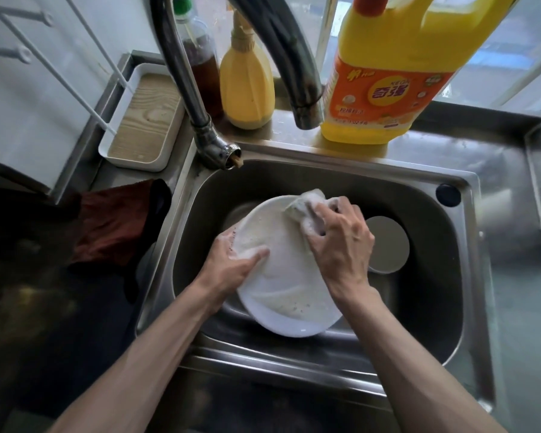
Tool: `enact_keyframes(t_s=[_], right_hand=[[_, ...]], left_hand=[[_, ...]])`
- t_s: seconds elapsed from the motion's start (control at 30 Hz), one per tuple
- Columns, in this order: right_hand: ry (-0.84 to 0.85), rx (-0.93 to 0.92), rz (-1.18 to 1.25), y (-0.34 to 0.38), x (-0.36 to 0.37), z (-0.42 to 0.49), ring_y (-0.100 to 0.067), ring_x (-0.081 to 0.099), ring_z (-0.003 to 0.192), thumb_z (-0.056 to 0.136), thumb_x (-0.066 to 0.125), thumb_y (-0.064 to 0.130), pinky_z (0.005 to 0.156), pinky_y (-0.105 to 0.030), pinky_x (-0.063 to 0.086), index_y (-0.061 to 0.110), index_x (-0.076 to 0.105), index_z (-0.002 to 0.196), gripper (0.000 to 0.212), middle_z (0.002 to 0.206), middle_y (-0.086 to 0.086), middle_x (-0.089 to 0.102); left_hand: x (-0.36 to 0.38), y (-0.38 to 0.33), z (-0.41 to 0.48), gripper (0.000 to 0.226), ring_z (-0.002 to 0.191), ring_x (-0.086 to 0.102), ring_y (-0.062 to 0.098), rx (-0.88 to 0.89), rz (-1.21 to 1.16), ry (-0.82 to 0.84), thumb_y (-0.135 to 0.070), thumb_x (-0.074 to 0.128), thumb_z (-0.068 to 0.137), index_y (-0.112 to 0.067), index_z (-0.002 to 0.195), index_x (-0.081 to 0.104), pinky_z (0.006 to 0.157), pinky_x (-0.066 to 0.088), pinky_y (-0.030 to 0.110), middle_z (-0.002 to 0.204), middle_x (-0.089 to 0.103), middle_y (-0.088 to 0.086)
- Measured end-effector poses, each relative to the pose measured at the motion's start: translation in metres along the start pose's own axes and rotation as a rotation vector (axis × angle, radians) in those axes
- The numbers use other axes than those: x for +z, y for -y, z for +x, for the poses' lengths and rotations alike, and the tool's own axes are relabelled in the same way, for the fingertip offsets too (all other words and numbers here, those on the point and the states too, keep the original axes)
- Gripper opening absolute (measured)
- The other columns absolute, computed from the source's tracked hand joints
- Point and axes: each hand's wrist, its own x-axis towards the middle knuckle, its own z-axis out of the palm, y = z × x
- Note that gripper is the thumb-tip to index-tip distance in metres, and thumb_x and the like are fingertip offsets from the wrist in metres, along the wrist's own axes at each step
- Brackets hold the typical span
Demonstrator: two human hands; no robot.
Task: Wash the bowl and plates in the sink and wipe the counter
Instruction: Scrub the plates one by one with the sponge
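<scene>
A white plate point(281, 292) covered in foam is held tilted over the steel sink point(419, 307). My left hand point(235, 260) grips its left rim, thumb lying across the soapy face. My right hand point(341, 242) grips a foamy sponge point(306, 206) and presses it on the plate's upper right edge. Another white dish point(388, 245) lies in the sink behind my right hand, partly hidden. A further dish point(238, 214) peeks out under the plate's top left.
The faucet point(294, 73) arches over the sink's back. A large yellow detergent jug point(384, 76), a yellow squeeze bottle point(247, 85) and a brown bottle point(203, 70) stand on the back ledge. A white tray point(144, 117) sits left; a dark red cloth point(113, 223) lies on the left counter.
</scene>
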Motion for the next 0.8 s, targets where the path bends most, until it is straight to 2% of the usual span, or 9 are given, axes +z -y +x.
enact_keyframes(t_s=[0.2,0.33,0.47,0.57,0.63,0.7,0.8], right_hand=[[0.058,0.061,-0.154,-0.02,0.004,-0.005,-0.027,0.059,0.081,0.084,0.079,0.025,0.061,-0.033,0.043,0.017,0.076,0.093,0.013,0.094,-0.003,0.062],[0.03,0.059,-0.056,-0.014,0.002,-0.004,-0.026,0.059,0.082,0.087,0.078,0.029,0.06,-0.03,0.039,0.018,0.076,0.091,0.012,0.096,-0.002,0.063],[0.032,-0.211,0.163,0.009,0.003,-0.003,-0.023,0.059,0.087,0.093,0.075,0.031,0.062,-0.031,0.045,0.023,0.075,0.102,0.013,0.101,-0.001,0.064],[0.035,-0.357,0.205,0.022,0.004,-0.009,-0.022,0.058,0.088,0.095,0.075,0.032,0.063,-0.032,0.045,0.023,0.075,0.11,0.018,0.104,-0.002,0.064],[0.005,-0.297,0.137,0.017,0.003,-0.009,-0.021,0.058,0.088,0.094,0.074,0.032,0.063,-0.033,0.048,0.026,0.074,0.109,0.016,0.103,0.0,0.065],[0.001,-0.114,0.068,0.001,0.003,-0.007,-0.023,0.058,0.088,0.09,0.076,0.031,0.065,-0.037,0.053,0.026,0.074,0.104,0.015,0.102,0.001,0.064],[0.063,0.076,0.015,-0.023,0.006,-0.017,-0.027,0.059,0.089,0.083,0.08,0.023,0.071,-0.047,0.057,0.02,0.076,0.103,0.02,0.102,-0.003,0.065]], left_hand=[[-0.001,0.005,-0.001,0.042,0.1,0.075,0.025,-0.014,-0.083,-0.144,-0.002,0.074,0.09,-0.017,0.129,0.065,0.081,0.064,0.044,0.112,0.075,0.009],[0.003,0.004,-0.004,0.039,0.097,0.076,0.025,-0.024,-0.083,-0.1,-0.001,0.073,0.091,-0.015,0.126,0.065,0.08,0.064,0.041,0.108,0.076,0.008],[0.005,-0.001,-0.003,0.033,0.091,0.076,0.02,0.043,-0.014,0.004,0.002,0.074,0.089,-0.008,0.119,0.067,0.073,0.061,0.027,0.096,0.079,0.003],[0.005,-0.001,-0.004,0.034,0.089,0.076,0.014,0.084,0.026,-0.017,-0.003,0.077,0.087,-0.008,0.12,0.068,0.072,0.059,0.022,0.095,0.079,0.001],[0.005,0.002,-0.006,0.036,0.093,0.076,0.019,0.079,0.023,-0.076,-0.004,0.078,0.087,-0.009,0.121,0.068,0.074,0.06,0.025,0.101,0.079,0.004],[0.002,0.005,-0.007,0.036,0.093,0.077,0.024,0.044,-0.025,-0.145,-0.003,0.077,0.088,-0.009,0.122,0.068,0.074,0.063,0.031,0.104,0.078,0.008],[-0.005,0.006,-0.008,0.036,0.093,0.077,0.02,0.037,-0.036,-0.236,-0.007,0.076,0.09,-0.014,0.125,0.066,0.071,0.064,0.033,0.107,0.076,0.005]])
